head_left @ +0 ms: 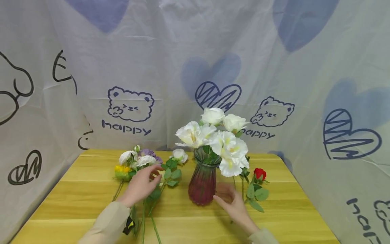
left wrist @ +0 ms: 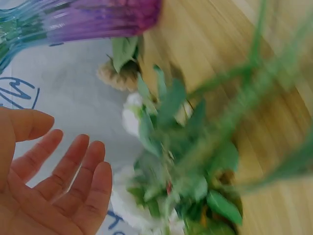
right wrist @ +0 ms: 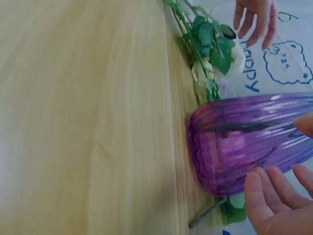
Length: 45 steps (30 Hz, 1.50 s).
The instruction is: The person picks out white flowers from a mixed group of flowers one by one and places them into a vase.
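Note:
A ribbed glass vase (head_left: 202,188), greenish at the top and pink-purple below, stands upright on the table with several white flowers (head_left: 229,149) in it. My right hand (head_left: 232,205) is at the vase's lower right side, fingers loosely spread. In the right wrist view its fingertips overlap the purple glass (right wrist: 230,147). Over the pile of loose flowers to the left hovers my left hand (head_left: 142,184), fingers relaxed and nothing in its grasp. Beneath and around it are white roses (head_left: 128,158), a yellow flower (head_left: 122,171), a purple flower (head_left: 149,153) and green stems (head_left: 143,220).
A red rose (head_left: 260,174) with green leaves lies right of the vase. Behind and left of the vase is a white rose (head_left: 179,155). The wooden table (head_left: 61,203) is enclosed by printed cloth (head_left: 164,51) at the back and sides.

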{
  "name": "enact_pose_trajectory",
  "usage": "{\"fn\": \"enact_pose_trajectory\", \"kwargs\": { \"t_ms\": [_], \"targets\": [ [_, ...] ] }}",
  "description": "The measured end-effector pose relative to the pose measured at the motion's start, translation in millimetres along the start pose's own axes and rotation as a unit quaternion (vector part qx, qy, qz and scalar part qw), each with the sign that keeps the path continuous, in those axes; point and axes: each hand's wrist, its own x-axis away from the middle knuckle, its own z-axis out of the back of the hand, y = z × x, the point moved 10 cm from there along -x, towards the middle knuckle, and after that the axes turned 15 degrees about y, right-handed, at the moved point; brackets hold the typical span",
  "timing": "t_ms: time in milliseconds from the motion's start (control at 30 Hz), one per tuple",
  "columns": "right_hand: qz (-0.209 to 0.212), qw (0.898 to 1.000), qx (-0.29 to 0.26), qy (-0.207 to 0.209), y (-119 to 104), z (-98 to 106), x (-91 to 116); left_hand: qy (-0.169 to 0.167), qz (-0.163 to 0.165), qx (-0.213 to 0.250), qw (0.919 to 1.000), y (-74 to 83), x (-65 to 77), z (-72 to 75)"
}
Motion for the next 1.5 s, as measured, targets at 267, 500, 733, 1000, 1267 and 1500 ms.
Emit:
{"fn": "enact_pose_trajectory", "kwargs": {
  "t_ms": [267, 500, 733, 1000, 1267, 1500],
  "targets": [
    [-0.001, 0.996, -0.024, -0.090, -6, -15, 18, -0.004, 0.029, -0.032, 0.9990, -31.3, 11.7, 22.5],
    [-0.003, 0.983, -0.059, -0.172, -13, -40, 31, -0.021, 0.053, -0.042, 0.9975, -55.0, 27.6, 24.5],
    [-0.047, 0.971, -0.095, -0.216, -13, -61, 43, -0.070, 0.080, -0.018, 0.9941, -65.6, 47.2, 8.9],
    [-0.130, 0.954, -0.130, -0.237, -8, -84, 49, -0.139, 0.050, 0.051, 0.9878, -54.3, 62.6, -6.2],
    [-0.151, 0.951, -0.133, -0.237, -10, -97, 46, -0.172, 0.044, 0.053, 0.9827, -52.6, 73.9, -14.4],
    [-0.164, 0.947, -0.141, -0.237, -12, -110, 50, -0.203, 0.029, 0.063, 0.9766, -55.0, 79.5, -23.3]
  ]
}}
